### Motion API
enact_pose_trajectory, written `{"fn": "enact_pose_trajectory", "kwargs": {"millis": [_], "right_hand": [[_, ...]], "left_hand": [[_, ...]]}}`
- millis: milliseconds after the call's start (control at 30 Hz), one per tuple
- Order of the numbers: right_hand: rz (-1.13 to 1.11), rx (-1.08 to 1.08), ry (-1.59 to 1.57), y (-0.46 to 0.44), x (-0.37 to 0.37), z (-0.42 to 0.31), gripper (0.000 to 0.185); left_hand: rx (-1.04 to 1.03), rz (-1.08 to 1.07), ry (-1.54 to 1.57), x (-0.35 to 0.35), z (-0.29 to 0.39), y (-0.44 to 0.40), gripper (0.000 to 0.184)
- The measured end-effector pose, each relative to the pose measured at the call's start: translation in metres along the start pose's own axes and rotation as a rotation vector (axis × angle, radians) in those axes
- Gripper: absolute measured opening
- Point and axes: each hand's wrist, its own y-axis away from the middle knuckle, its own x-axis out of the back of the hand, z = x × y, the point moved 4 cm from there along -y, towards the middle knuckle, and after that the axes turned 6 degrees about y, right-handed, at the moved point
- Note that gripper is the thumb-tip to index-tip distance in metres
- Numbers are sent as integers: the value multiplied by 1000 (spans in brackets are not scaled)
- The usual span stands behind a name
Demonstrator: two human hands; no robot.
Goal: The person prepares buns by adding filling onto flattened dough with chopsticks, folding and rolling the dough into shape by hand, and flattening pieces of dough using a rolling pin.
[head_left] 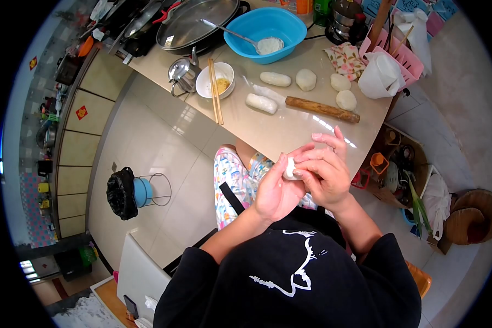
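I'm watching my cupped left hand [280,191] and curled right hand [327,169] grip a dough piece [289,169], three dough rounds [306,80] shaped, two dough logs [261,103] left unrounded.

- The room is bright enough to see well.
- White streaks of light shine on the worktop [268,134] near the rolling pin [322,109].
- The floor [147,136] has shiny patches too.
- Little glints show on the pan lid [197,22] and the metal pot [181,75].
- The hands [331,177] look light and fairly clear.
- The shirt [224,284] is very dark.
- The cupboards [74,147] look bent.
- Black fills the corners.
- Small things near the edges look fuzzy.
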Motion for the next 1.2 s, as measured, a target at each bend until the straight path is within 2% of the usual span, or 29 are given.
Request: {"fn": "enact_pose_trajectory", "kwargs": {"millis": [100, 200, 233, 267, 300, 333, 400, 533, 600, 667, 900, 967, 1200], "right_hand": [[-50, 62, -4, -5, 3, -2, 21], [45, -125, -155, -9, 11, 2, 29], [-20, -59, -91, -7, 13, 3, 32], [-85, 7, -28, -6, 13, 4, 35], [-85, 7, -29, -6, 15, 4, 35], [-101, 44, -7, -7, 15, 4, 33], [-116, 81, 16, -8, 15, 4, 32], [-77, 130, 20, -7, 12, 4, 21], [-62, 123, 12, -6, 11, 5, 17], [-46, 80, 18, -5, 11, 6, 13], [-15, -122, -114, -7, 10, 5, 17], [-66, -193, -228, -5, 6, 8, 19], [-143, -113, -85, -4, 5, 9, 18]], "left_hand": [[72, -13, 107, 6, 0, 2, 56], [100, -116, 263, 7, 5, 1, 60], [101, -116, 263, 6, 4, 1, 60], [92, -30, 201, 6, 3, 0, 60], [83, 57, 140, 7, 2, 1, 61], [83, 58, 139, 10, 2, 0, 61], [75, -72, 204, 14, 0, -1, 56], [83, -124, 290, 6, -1, 0, 56], [82, 66, 128, 2, -3, 2, 57], [81, 50, 130, 3, -3, 1, 58], [47, 65, 57, 5, 1, -1, 60], [37, 80, 20, 5, -1, -1, 59], [21, 84, -20, 5, -5, -3, 58]]}}
